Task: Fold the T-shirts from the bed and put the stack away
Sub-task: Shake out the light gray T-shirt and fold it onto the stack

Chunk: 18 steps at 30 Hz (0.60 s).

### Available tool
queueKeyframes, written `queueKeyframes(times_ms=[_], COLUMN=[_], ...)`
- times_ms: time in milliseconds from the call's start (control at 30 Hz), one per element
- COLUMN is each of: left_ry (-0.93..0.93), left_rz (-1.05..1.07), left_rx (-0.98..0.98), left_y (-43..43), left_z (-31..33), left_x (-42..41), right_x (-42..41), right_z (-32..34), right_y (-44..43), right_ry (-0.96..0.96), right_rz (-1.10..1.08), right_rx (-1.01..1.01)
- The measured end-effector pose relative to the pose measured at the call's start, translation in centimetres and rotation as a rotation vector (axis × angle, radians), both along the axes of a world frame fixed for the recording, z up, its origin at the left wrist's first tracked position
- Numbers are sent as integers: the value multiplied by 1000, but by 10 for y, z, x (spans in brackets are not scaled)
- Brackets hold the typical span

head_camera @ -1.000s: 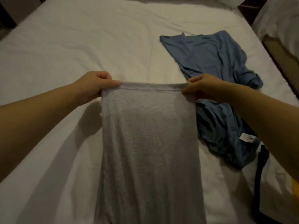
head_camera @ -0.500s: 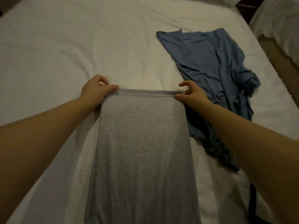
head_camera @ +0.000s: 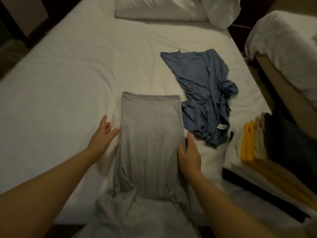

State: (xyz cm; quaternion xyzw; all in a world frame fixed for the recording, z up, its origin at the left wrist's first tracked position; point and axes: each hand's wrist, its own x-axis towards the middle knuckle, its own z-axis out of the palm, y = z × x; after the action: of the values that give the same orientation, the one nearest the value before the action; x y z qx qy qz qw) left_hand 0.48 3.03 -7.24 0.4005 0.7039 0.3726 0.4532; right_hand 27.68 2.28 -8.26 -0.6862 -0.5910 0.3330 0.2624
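A grey T-shirt [head_camera: 151, 134], folded into a long narrow strip, lies on the white bed [head_camera: 68, 74] and hangs over its near edge. My left hand [head_camera: 103, 133] is open beside the strip's left edge, fingertips touching it. My right hand [head_camera: 189, 156] lies flat and open against the right edge. A crumpled blue T-shirt [head_camera: 204, 93] lies on the bed just right of the grey one.
White pillows [head_camera: 164, 7] lie at the head of the bed. At the right, a stack of folded clothes [head_camera: 257, 140] in yellow, beige and dark colours sits by the bed's edge. A second bed [head_camera: 288, 45] stands further right.
Both hands have let go of the grey shirt's far edge and slid back along its sides. The shirt's top now lies flat on the bed. The view has pulled back.
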Motion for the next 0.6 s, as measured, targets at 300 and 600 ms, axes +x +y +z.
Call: queueKeyframes(times_ms=[300, 600], left_ry=[368, 480], left_rz=[-100, -268], left_rx=[237, 16], left_y=[-165, -272], left_z=[51, 32], left_x=[38, 63], right_x=[6, 5], right_z=[71, 82], right_y=[-126, -270], right_ry=[-358, -468], right_rz=[123, 330], right_rx=[104, 1])
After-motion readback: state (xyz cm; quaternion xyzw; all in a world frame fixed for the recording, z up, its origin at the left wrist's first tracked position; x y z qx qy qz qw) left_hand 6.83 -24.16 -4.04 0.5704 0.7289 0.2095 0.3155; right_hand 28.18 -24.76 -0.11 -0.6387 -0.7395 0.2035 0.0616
